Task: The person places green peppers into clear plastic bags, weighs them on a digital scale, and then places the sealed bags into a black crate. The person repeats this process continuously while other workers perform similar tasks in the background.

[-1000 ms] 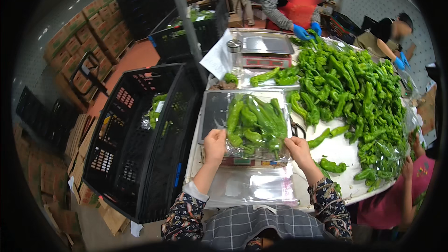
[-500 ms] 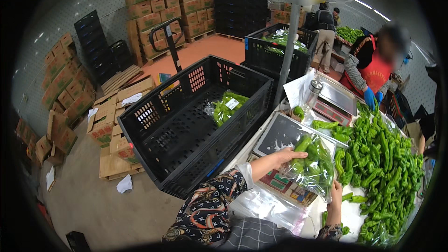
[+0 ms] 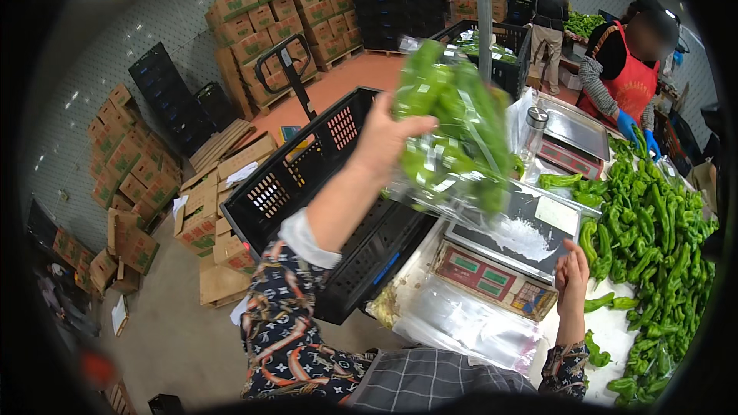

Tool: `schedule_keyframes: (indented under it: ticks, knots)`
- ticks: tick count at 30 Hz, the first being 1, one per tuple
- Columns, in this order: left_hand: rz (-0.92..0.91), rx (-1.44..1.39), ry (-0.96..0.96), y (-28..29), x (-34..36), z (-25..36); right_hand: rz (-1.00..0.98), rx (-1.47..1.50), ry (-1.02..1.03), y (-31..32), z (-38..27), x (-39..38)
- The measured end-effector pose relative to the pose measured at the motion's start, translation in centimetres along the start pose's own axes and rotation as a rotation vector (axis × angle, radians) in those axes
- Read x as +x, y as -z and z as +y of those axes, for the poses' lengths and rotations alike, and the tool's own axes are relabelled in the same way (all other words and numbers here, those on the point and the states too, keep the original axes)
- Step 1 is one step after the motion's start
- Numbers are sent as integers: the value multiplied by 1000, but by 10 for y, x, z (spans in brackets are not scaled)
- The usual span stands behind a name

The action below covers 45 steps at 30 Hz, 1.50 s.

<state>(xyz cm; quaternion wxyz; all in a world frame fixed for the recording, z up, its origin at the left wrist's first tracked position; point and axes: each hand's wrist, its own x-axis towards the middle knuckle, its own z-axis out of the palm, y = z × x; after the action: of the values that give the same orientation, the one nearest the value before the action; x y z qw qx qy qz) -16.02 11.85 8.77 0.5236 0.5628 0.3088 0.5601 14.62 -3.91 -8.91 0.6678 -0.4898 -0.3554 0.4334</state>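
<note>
The left hand (image 3: 384,138) has its grip closed on a clear bag of green peppers (image 3: 453,131), raised above the black crate (image 3: 307,184). The right hand (image 3: 573,277) rests open at the scale's (image 3: 500,261) right edge, near the bench's (image 3: 615,334) loose peppers (image 3: 653,230).

A white table (image 3: 615,338) carries a scale (image 3: 500,261), clear bags (image 3: 469,327) and green peppers (image 3: 653,223).

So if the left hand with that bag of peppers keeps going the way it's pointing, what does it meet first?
Probably the black crate: the left hand holds the bag of green peppers above its open top. Depth is unclear, though.
</note>
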Motion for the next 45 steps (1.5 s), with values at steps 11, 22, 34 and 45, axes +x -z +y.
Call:
schedule_keyframes:
  ticks: [11,22,34,45]
  knots:
    - [206,1765,219,144,19,-60,178,-231,-181,41,43,-37]
    - [-280,1509,385,132,-12,-218,264,-235,-269,48,44,-67]
    - [-457,1721,361,144,-32,-262,356,-271,-232,67,38,-96]
    - [111,1053,222,215,7,-192,492,-248,-168,96,38,-134]
